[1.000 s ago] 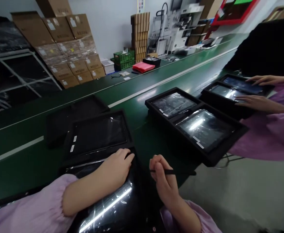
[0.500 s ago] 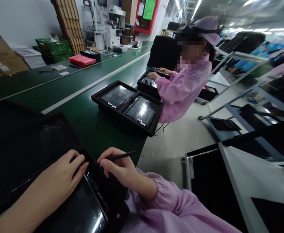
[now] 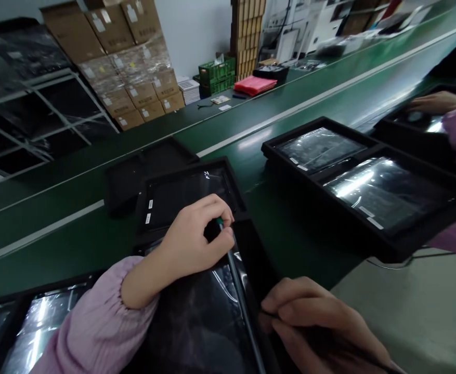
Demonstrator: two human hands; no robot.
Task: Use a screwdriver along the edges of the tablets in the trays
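Closest in, the right hand (image 3: pixel 313 324) curls shut around a black stylus (image 3: pixel 368 359) at the lower edge of view, just beside the raised rim of a black tray (image 3: pixel 257 254). The left hand (image 3: pixel 194 239), its pink sleeve (image 3: pixel 95 317) gathered at the wrist, pinches a thin green-tipped rod (image 3: pixel 220 222) above a film-wrapped tablet (image 3: pixel 196 322) lying in that tray; whether the rod touches the film is hidden. Any next move there must clear the rim. Farther on lie a second wrapped tablet (image 3: pixel 189 202), a two-slot tray (image 3: pixel 290 132) on the green workbench (image 3: pixel 67 234), a co-worker's hand (image 3: pixel 438 102), and stacked cardboard boxes (image 3: pixel 126 52).
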